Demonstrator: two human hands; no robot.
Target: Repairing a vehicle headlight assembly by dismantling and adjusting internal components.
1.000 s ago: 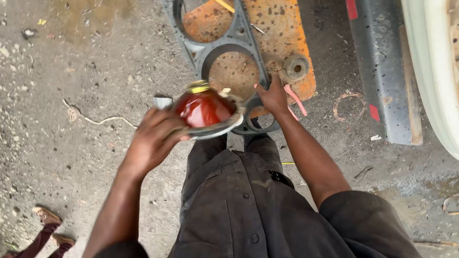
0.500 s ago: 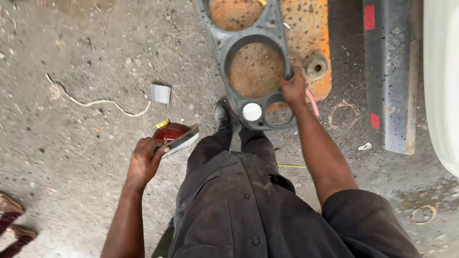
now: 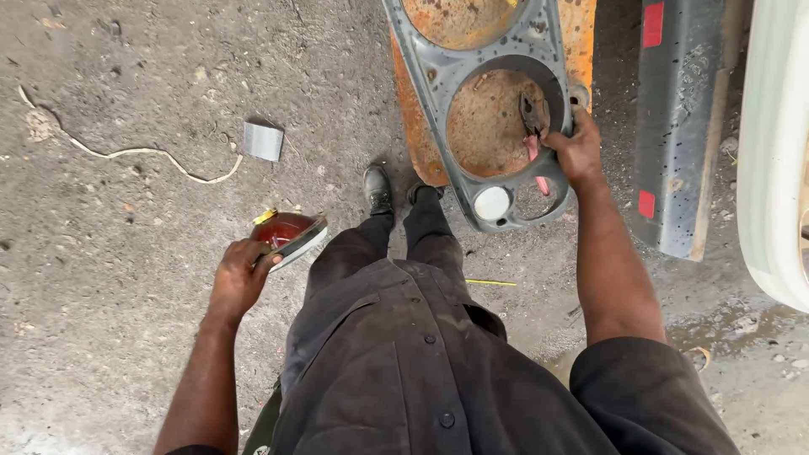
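1. The left hand [image 3: 238,276] is lowered at the person's left side, fingers curled closed around the edge of a red lamp lens [image 3: 286,232] with a pale rim. The lens is held clear of the ground, tilted, beside the left trouser leg.
2. The right hand [image 3: 577,152] is extended forward, fingers wrapped over the right rim of a grey lamp surround panel [image 3: 438,72], at its lower large round opening.
3. The same hand also clasps pliers [image 3: 533,126] with red handles against that rim; the dark jaws point up into the opening. Whether the jaws are open cannot be told from this view.
4. The grey panel lies on a rusty orange metal sheet [image 3: 581,42], which shows through both large openings. A small white disc [image 3: 491,203] sits in the panel's lower corner, beside a smaller open hole.
5. On the concrete ground [image 3: 109,337]: a small grey roll [image 3: 263,141], a length of pale cord [image 3: 126,152], and a thin yellow strip [image 3: 490,282].
6. To the right lies a dark bumper [image 3: 683,126] with red reflectors, and beyond it a white body panel [image 3: 775,152].
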